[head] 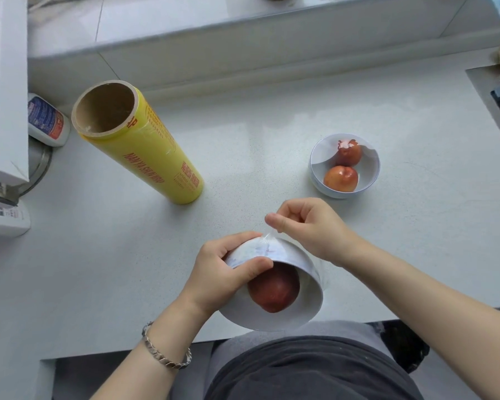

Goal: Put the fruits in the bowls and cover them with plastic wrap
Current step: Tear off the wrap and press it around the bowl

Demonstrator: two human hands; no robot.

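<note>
Gripping the tilted bowl [306, 307] at the counter's [127, 255] near edge with the left hand [223, 272], right hand [309, 226] pinching the plastic wrap [269, 236].

We see a bright, evenly lit scene under soft, diffuse light. The pale counter [243, 157] carries a broad milky sheen near its far edge. Shadows on it are faint and soft-edged, with a thin one hugging the far bowl [368, 171]. A white glare patch sits on the plastic wrap [345, 144] over that bowl. Inside the tilted near bowl [300, 307] the fruit [272, 290] lies in shade, and the strand of wrap stretched off its rim looks smeared. Wide-angle distortion bows the ledge [243, 33] and leans the yellow roll [156, 157] outward. The corners soften, and below the counter's edge everything turns dark.
</note>
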